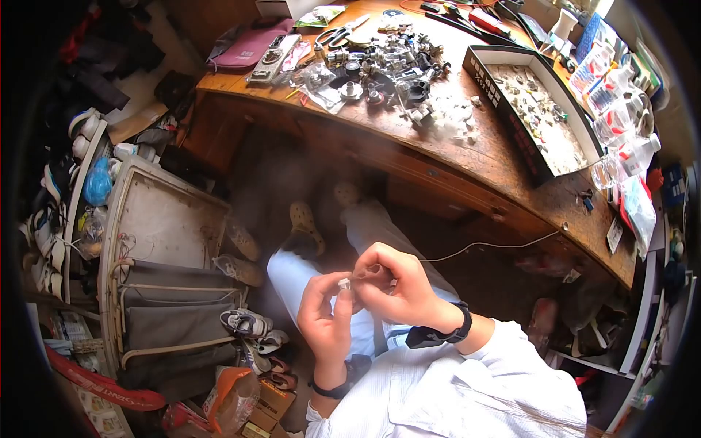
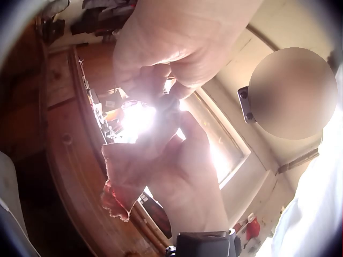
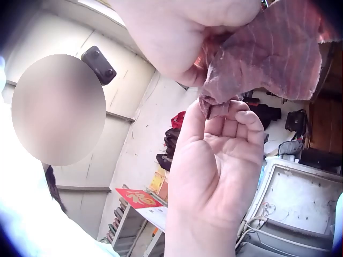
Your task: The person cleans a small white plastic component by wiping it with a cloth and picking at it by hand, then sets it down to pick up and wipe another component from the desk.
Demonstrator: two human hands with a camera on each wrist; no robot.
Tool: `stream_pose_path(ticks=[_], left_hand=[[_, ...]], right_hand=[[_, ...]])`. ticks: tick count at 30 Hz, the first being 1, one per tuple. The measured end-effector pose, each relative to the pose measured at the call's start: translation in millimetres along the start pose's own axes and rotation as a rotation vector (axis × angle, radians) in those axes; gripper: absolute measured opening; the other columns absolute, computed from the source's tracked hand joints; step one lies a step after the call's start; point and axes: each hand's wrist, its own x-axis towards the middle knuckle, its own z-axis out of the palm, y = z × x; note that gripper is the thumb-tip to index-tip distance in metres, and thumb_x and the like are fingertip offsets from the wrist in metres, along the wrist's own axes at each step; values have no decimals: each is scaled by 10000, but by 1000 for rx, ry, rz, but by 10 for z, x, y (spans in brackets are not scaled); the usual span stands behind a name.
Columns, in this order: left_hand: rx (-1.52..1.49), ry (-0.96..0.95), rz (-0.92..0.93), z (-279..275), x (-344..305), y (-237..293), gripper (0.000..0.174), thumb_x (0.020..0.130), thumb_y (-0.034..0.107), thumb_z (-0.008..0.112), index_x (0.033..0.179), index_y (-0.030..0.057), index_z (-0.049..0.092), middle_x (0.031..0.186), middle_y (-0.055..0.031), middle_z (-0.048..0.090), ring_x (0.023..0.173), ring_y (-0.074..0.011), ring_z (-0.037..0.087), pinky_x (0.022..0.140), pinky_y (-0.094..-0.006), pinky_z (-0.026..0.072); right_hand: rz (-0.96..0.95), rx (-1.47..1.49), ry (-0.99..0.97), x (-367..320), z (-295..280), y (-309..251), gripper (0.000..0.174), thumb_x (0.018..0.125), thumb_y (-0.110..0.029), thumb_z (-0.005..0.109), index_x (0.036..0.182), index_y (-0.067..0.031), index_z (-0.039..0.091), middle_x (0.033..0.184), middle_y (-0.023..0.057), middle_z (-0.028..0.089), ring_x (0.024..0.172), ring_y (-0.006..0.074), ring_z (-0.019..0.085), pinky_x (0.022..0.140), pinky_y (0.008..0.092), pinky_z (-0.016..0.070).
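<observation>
I sit at a wooden desk [image 1: 438, 157] with both hands over my lap. My left hand [image 1: 337, 288] pinches a small clear object [image 1: 344, 283] between thumb and fingertips. My right hand [image 1: 369, 274] curls over it from the right and grips a reddish-brown cloth [image 3: 268, 59] against the object. In the left wrist view the cloth [image 2: 126, 179] hangs below the left hand [image 2: 182, 171], the right hand [image 2: 177, 37] sits above, and glare hides the object. In the right wrist view the left hand's fingertips [image 3: 230, 115] pinch a fold of cloth under the right hand [image 3: 177, 32].
On the desk lie a heap of metal parts [image 1: 380, 69], a black tray of small pieces [image 1: 540, 109], scissors [image 1: 336, 33], a pink pouch [image 1: 248, 44] and clear containers [image 1: 621, 117]. A thin cable [image 1: 489, 246] hangs from the desk edge. Shoes [image 1: 244, 321] and a white frame [image 1: 168, 219] crowd the floor at left.
</observation>
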Motion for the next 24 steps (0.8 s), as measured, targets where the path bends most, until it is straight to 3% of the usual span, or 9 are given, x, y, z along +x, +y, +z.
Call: stream_pose_path(ticks=[8,18,24], left_hand=[[368,7,136,14,33,87,218,949,127,631,1101,-12,703,976,-126,687,877,-223,652,779,-309,500],[176,107,110,5,17,51,229,971,116,608,1122,-38,685,978,-89,657,876,-159,629,786,-284,498],[195,115,159,-19,-21,36,213,978,100,600,1114,-46,673,990,-88,644,882,-152,626,786,-272,498]], right_hand=[[-19,-3,14,-8,3,50,93,872,44,579,958,39,543,775,68,658,724,93,686,622,240,567],[52,94,8,-1,22,14,86,873,96,530,926,28,525,796,80,694,741,123,718,645,240,575],[83,249,8,-9,28,67,53,951,36,558,989,44,522,825,100,688,763,143,722,646,250,591]])
